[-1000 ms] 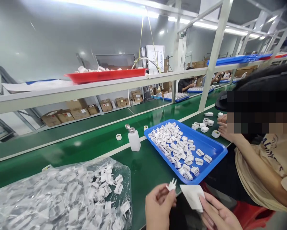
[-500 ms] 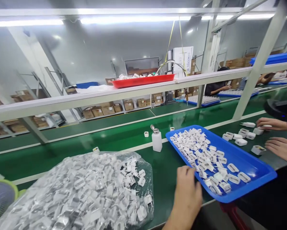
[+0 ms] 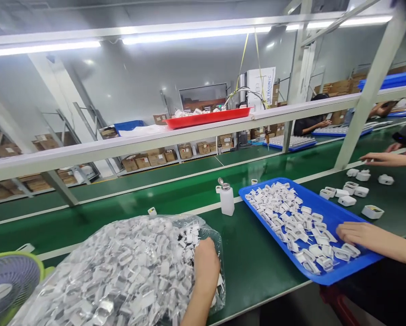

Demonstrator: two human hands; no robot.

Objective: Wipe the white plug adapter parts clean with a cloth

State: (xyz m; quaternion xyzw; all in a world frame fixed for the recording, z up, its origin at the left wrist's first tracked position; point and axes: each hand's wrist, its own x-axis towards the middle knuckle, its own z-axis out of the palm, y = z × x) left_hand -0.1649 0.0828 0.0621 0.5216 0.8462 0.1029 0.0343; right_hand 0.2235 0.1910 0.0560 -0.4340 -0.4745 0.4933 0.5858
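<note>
My left hand (image 3: 207, 262) is closed, knuckles up, at the right side of a clear plastic bag (image 3: 121, 271) heaped with white plastic housings. What its curled fingers hold is hidden. A blue tray (image 3: 338, 215) of similar white housings, some with pins, lies to the right of it. Between bag and tray stands a white pump bottle (image 3: 227, 200) with its metal lid up. My right hand is not in view.
A co-worker's hand (image 3: 359, 233) reaches into the tray's right side; another (image 3: 381, 158) hovers near loose white pieces (image 3: 372, 211). A green-purple basket (image 3: 16, 271) sits left. A shelf with a red tray (image 3: 206, 119) crosses above.
My left hand has moved left from the blue tray's near edge to the bag and closed. The co-worker's near hand has moved into the tray. The view has shifted slightly.
</note>
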